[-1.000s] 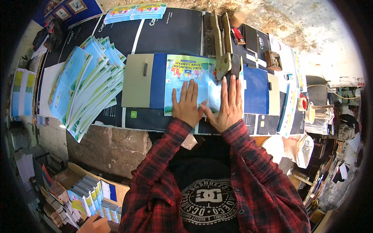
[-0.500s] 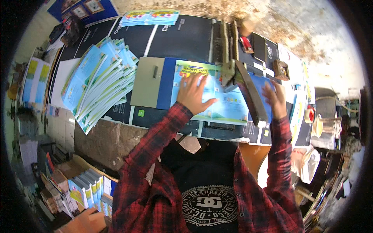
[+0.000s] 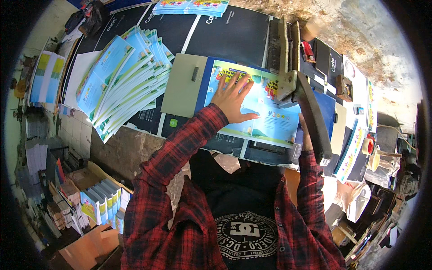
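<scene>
My left hand [image 3: 234,98] lies with fingers spread on an open printed cover sheet [image 3: 267,130], blue, green and yellow. Under the sheet is a blue board with a grey-green panel [image 3: 182,85] at its left. A large stapler [image 3: 288,67] stands over the sheet's right part, its long black lever [image 3: 312,119] slanting toward me. Beside the sheet's right edge is my right hand [image 3: 306,135], partly hidden by the lever; the digit that shows is stretched out. Whether it touches the sheet I cannot tell. Left of the panel lies a fanned pile of printed sheets [image 3: 121,85].
Another stack of printed sheets [image 3: 191,6] lies at the table's far edge. A red box [image 3: 308,51], a wooden block [image 3: 344,87] and a roll of red tape [image 3: 368,146] are at the right. Below left, a carton holds several booklets [image 3: 105,198].
My right hand has come left and down from beyond the lever to the sheet's right edge. My left hand stays spread on the sheet. The whole view has shifted and turned slightly.
</scene>
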Demonstrator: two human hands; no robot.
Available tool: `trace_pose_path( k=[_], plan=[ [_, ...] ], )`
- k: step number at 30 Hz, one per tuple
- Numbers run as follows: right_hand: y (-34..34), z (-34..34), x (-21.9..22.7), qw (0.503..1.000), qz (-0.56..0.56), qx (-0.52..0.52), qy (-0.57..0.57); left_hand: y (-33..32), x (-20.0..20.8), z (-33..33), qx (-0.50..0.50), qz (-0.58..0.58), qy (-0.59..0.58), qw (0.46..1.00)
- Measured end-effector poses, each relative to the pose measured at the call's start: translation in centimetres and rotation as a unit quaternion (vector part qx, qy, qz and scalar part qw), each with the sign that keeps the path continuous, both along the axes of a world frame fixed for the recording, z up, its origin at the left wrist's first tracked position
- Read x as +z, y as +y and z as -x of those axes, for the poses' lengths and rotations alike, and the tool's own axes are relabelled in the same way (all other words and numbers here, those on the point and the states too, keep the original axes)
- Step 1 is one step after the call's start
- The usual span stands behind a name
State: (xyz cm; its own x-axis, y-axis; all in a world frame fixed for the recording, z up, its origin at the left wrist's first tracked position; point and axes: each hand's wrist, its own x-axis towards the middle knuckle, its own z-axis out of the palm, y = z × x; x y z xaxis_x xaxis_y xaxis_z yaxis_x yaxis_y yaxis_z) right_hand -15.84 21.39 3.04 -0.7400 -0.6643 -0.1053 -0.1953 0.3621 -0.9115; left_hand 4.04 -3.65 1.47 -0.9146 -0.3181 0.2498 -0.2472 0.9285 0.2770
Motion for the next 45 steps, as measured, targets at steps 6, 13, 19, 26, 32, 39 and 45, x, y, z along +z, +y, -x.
trace_pose_path(
  k=[6,13,19,26,32,39,45],
  plan=[
    [-0.5,-0.6,-1.2,0.992,-0.001,-0.025,-0.127,-1.9,0.5,-2.0,0.009,0.008,-0.019,1.0],
    [-3.0,-3.5,0.2,0.989,0.058,-0.04,-0.129,-2.8,0.7,-3.1,0.014,0.015,-0.037,0.999],
    [-2.1,-2.6,-0.5,0.991,0.059,-0.014,-0.122,6.0,1.3,-3.1,0.02,-0.012,-0.019,1.0],
    [-1.2,1.3,-1.8,0.999,-0.021,0.03,0.018,8.1,0.1,-2.4,0.036,-0.021,-0.036,0.998],
    [-6.1,-1.6,19.5,0.979,0.11,0.069,0.157,7.8,-0.2,-2.5,0.046,-0.014,-0.038,0.998],
    [-8.6,-7.6,18.9,0.928,-0.143,0.205,0.277,7.9,-0.3,-2.6,0.049,0.0,-0.035,0.998],
    [-5.0,-12.2,8.2,0.866,-0.167,0.109,0.459,8.0,0.6,-2.6,0.036,-0.013,-0.056,0.998]
  ],
)
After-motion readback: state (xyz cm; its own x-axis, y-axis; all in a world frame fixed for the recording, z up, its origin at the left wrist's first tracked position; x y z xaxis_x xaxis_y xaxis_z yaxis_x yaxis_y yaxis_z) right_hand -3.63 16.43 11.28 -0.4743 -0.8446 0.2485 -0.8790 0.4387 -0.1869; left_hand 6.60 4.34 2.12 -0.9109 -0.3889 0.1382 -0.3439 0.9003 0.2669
